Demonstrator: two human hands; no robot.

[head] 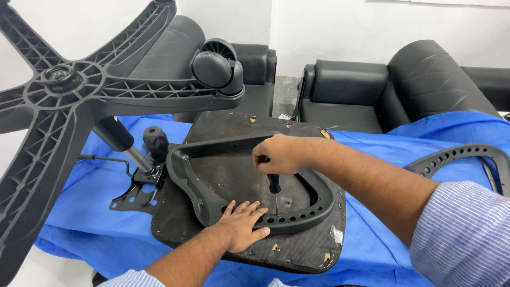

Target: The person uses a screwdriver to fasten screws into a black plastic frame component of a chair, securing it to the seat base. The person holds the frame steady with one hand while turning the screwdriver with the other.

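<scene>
Right hand (281, 154) drives screwdriver (274, 183) into armrest (212, 175); left hand (241, 226) steadies it.

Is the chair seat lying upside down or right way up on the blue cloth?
Upside down. The seat shows its dark stapled underside, with the tilt mechanism and star base above it. The left hand presses on the armrest bracket.

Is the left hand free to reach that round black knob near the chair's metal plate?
Probably yes. The left hand lies flat on the armrest frame, holding nothing, and the knob stands uncovered to its left. The chair base hangs above, not between them.
</scene>
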